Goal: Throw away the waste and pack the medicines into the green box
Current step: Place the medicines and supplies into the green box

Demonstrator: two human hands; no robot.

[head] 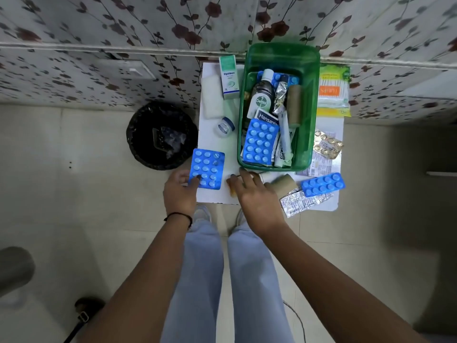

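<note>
The green box (pixel 310 105) stands on a small white table (pixel 230 147), with a Dettol bottle (pixel 262 95), a blue pill strip (pixel 259 141), tubes and a roll inside. My left hand (pixel 179 191) grips a blue blister strip (pixel 207 168) at the table's front left corner. My right hand (pixel 254 194) lies with fingers spread over a small orange thing at the front edge; whether it holds it I cannot tell. To its right lie a bandage roll (pixel 284 184), another blue strip (pixel 322 184), a silver strip (pixel 303 201) and a gold strip (pixel 327 144).
A black waste bin (pixel 160 134) with crumpled waste stands on the floor left of the table. An Optibex carton (pixel 228 76), white gauze (pixel 212 97) and a small jar (pixel 224 126) sit left of the box. Cotton buds (pixel 333 91) lie right of it. A flowered wall is behind.
</note>
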